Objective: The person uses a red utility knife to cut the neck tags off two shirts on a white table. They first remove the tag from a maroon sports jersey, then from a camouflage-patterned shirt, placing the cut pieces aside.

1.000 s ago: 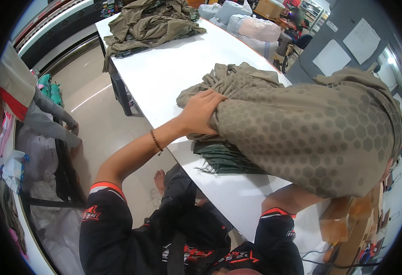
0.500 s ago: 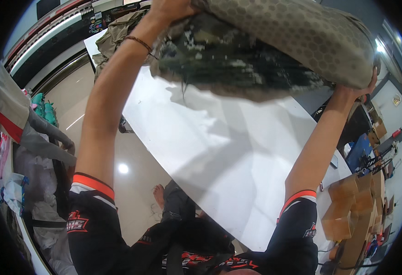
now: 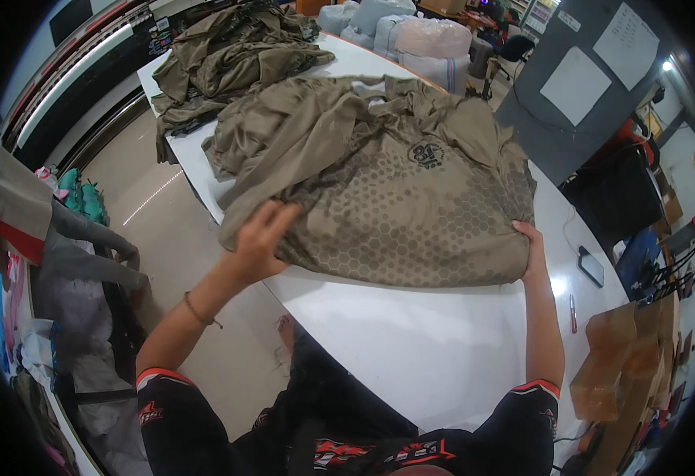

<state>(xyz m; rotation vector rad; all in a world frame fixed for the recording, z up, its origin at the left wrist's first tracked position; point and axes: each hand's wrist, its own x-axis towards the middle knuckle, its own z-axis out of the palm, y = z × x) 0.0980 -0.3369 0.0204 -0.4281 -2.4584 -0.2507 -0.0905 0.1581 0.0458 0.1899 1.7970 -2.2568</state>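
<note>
An olive-brown shirt with a hexagon pattern lies spread on the white table, its neckline away from me and its front facing up. Its left part is bunched into loose folds. My left hand, a little blurred, is at the shirt's near left corner, fingers stretched apart over the cloth. At the near right corner my right hand grips the edge, thumb on top; its other fingers are mostly hidden.
A heap of similar olive garments lies at the table's far left. To the right are a phone, a slim red tool and brown cardboard. Stuffed sacks stand beyond the far edge, beside a grey panel.
The shirt has come down from in front of me onto the table and now lies spread out. Both hands have lowered and drawn nearer; the left fingers now lie spread over the cloth.
</note>
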